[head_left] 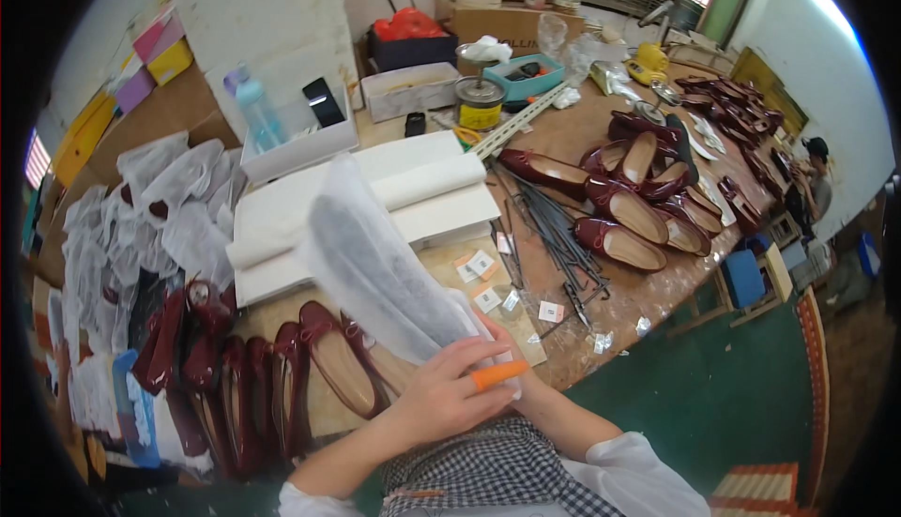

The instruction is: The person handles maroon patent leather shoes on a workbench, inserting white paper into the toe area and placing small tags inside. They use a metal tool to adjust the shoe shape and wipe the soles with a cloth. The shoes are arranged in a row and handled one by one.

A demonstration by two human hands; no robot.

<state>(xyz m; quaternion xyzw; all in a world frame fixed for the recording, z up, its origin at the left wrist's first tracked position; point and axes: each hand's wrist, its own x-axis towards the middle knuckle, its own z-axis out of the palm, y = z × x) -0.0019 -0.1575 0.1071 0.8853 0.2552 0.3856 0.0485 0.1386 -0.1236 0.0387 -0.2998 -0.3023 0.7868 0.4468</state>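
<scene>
A shoe in a thin white translucent bag point(375, 245) slants up and away from me over the near side of the table, its dark shape showing through. Around its near end is closed my left hand point(457, 387), with an orange finger cover on one finger. My right hand point(514, 353) grips the same end from the right, partly hidden behind the left. Just left of my left forearm lie dark red ballet flats point(343, 362) in a row along the table edge. Beyond the bagged shoe rests white paper point(432, 179), partly rolled.
Bagged shoes point(178, 189) are heaped at far left. More red flats point(629, 207) are piled to the right, beside dark thin rods point(554, 235) and small labels point(551, 311). A white box point(300, 151), a can point(480, 104) and a teal tray point(526, 76) stand farther back.
</scene>
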